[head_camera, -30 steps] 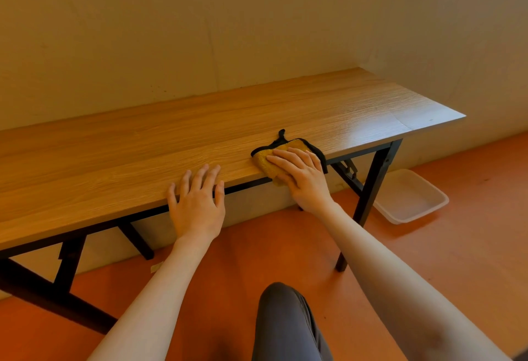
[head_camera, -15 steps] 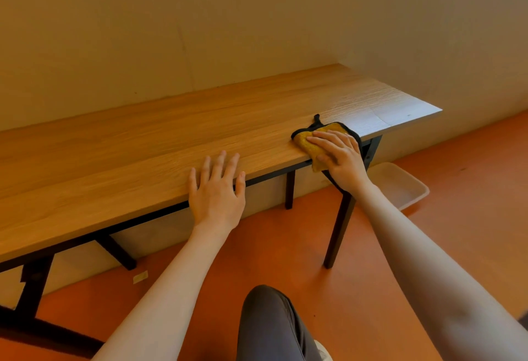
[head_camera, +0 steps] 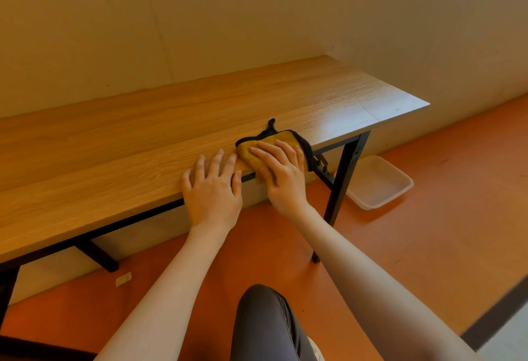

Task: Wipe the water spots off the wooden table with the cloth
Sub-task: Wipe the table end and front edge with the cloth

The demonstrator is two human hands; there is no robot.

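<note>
A long wooden table point(head_camera: 120, 143) on black metal legs runs along the wall. A yellow cloth point(head_camera: 278, 140) with black trim lies at the table's front edge, right of centre, and partly hangs over it. My right hand point(head_camera: 281, 173) presses flat on the cloth, fingers spread over it and thumb below the edge. My left hand point(head_camera: 213, 189) rests flat on the table's front edge just left of the cloth, fingers apart, holding nothing. I see no water spots on the wood; a pale sheen lies near the right end.
A white plastic basin point(head_camera: 377, 186) sits on the orange floor beyond the table's right leg point(head_camera: 340, 186). Walls close the back and right sides. My knee in grey trousers point(head_camera: 265, 323) is low in view. A scrap of tape point(head_camera: 123, 278) lies on the floor.
My right hand has slid the cloth left along the front edge, back toward my left hand, after sweeping right. My left hand has stayed flat on the table's edge.
</note>
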